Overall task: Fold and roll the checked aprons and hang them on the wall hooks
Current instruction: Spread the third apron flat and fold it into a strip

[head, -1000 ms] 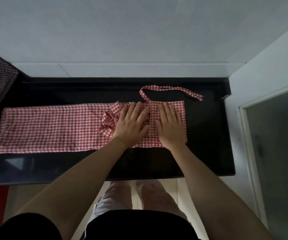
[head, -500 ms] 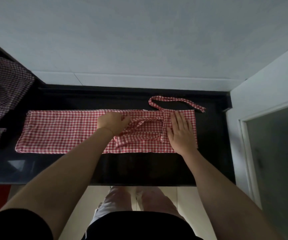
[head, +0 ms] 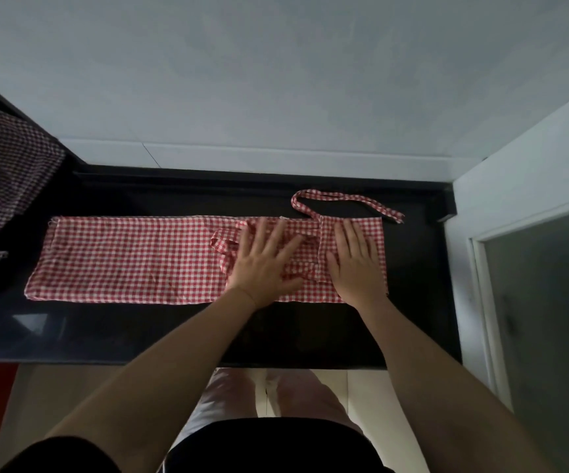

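Head cam had both hands, left hand (head: 262, 268) and right hand (head: 356, 264), flat and spread, holding nothing, smoothing the folded red apron (head: 132, 257); rolling probably came next.

I can read no writing, label, brand, number or sign anywhere in front of me. The red checked apron (head: 132, 257) carries only its check pattern, with no tag showing. The darker checked cloth (head: 6, 172) to the left of that apron is likewise plain of lettering.
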### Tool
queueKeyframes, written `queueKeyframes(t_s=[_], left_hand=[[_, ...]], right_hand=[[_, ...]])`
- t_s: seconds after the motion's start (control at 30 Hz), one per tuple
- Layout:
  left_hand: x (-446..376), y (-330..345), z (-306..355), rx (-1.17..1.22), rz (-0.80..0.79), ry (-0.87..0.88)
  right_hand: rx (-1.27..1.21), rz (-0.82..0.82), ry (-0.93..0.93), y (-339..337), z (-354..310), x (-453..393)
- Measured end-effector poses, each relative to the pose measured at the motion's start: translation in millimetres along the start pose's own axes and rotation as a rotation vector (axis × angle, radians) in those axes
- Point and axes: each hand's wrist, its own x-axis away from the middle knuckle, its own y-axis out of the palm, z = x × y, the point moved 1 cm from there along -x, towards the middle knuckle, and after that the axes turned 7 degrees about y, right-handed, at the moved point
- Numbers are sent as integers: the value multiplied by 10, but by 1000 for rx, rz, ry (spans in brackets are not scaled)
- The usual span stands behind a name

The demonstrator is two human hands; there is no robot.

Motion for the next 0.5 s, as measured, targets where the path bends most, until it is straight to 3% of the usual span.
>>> queueKeyframes(t_s=[0.13,0.5], left_hand=[[106,166,-437,-18,-41,-123],[138,156,-506,86,-112,-89]], right_hand=[[-20,-4,1,19,10,-13],[-6,-63,11,-86,24,-22]])
